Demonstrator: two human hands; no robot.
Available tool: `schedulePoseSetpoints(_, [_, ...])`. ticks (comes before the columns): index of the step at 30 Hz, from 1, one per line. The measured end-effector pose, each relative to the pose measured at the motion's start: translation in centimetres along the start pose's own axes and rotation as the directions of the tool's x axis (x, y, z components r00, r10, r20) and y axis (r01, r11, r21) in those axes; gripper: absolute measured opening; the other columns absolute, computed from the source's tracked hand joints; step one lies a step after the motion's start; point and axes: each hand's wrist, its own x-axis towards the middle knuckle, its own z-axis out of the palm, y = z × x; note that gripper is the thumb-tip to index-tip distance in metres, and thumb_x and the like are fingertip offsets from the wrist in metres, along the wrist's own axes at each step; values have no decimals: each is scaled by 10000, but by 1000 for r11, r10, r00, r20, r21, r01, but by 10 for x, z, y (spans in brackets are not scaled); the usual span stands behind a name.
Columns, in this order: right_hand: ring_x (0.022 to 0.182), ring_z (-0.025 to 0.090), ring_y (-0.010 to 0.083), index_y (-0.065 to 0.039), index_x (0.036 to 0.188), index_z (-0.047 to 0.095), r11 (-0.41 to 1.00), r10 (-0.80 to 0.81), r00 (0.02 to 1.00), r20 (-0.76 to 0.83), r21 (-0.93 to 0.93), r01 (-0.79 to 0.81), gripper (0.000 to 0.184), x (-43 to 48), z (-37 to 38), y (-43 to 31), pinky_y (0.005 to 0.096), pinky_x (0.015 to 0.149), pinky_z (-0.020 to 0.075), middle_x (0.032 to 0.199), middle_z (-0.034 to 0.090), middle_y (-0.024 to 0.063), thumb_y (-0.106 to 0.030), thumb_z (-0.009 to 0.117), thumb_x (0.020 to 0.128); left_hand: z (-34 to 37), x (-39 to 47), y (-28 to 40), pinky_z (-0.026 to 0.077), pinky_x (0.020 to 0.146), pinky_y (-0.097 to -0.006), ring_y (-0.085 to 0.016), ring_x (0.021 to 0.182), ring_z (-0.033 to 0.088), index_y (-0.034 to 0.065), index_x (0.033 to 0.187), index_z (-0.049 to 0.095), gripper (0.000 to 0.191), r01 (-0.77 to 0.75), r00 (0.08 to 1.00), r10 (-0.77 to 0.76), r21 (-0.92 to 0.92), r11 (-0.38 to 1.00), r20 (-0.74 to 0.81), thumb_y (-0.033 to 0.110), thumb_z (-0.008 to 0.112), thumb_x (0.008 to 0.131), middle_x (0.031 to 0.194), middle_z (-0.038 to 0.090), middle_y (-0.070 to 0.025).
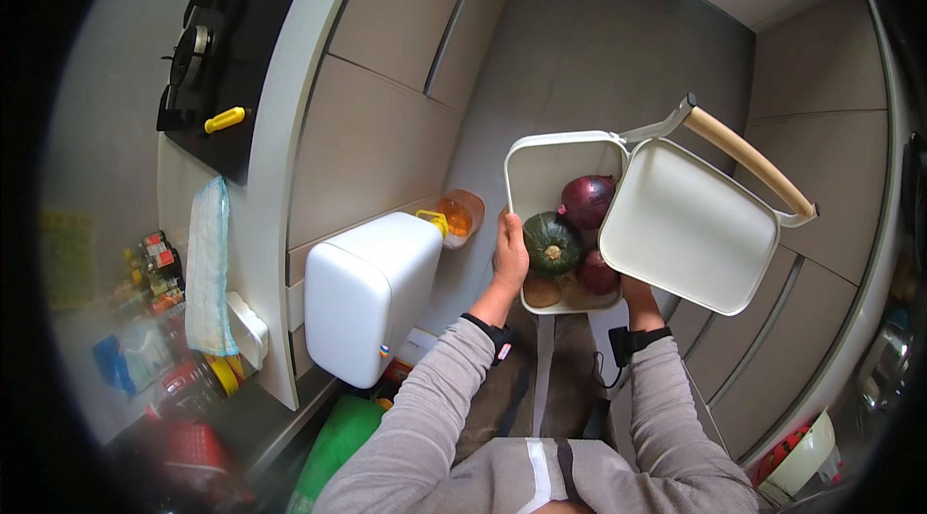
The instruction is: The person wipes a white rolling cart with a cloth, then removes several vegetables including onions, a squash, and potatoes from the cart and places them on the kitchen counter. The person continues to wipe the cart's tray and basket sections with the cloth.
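Between my hands is a cream-coloured bin (539, 152) with its lid (691, 224) swung out to the right. A wooden handle (749, 159) on metal arms stands off beyond the lid. Inside lie a dark green squash (552, 244), a red onion (588, 201), a second red onion (598, 274) and a brown potato-like vegetable (542, 290). My left hand (511, 253) grips the bin's left wall, thumb at the rim. On the near right side, my right hand (639, 297) is at the bin below the lid, its fingers hidden.
At left, a white lidded box (369, 297) stands beside the cabinets (391, 123), with an oil jug (460, 217) behind it. The counter (290, 79) carries a gas hob (239, 29), a yellow-handled tool (226, 119) and a hanging cloth (210, 268). A colander-like bowl (804, 456) sits at lower right.
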Motion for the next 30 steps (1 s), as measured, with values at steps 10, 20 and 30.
schedulePoseSetpoints(10, [1111,576,215,16,1259,585,775,467,821,329,294,-559,462,-44,-3,-58,327,978,441,1233,615,88,-255,695,902,-35,-42,12,348,1028,-331,-195,1129,470,10,1254,501,614,232,969,-239,-110,967,-58,561,354,1027,1171,529,-85])
schedulePoseSetpoints(20, [1181,513,209,19,1313,477,743,190,789,584,440,-505,596,-79,-39,-156,325,1046,374,1259,550,91,-110,707,778,-97,-114,75,328,1056,-318,-195,1195,448,-19,1309,474,620,287,953,-297,-145,947,-53,524,331,1046,1256,513,-102])
schedulePoseSetpoints(30, [948,611,176,26,1182,587,810,151,858,491,436,-393,494,-86,-75,-239,301,889,477,1048,645,59,-88,682,711,-129,-158,165,215,1160,-332,-213,1393,304,-31,1465,313,736,212,977,-209,-72,975,45,564,279,1034,1497,356,-139])
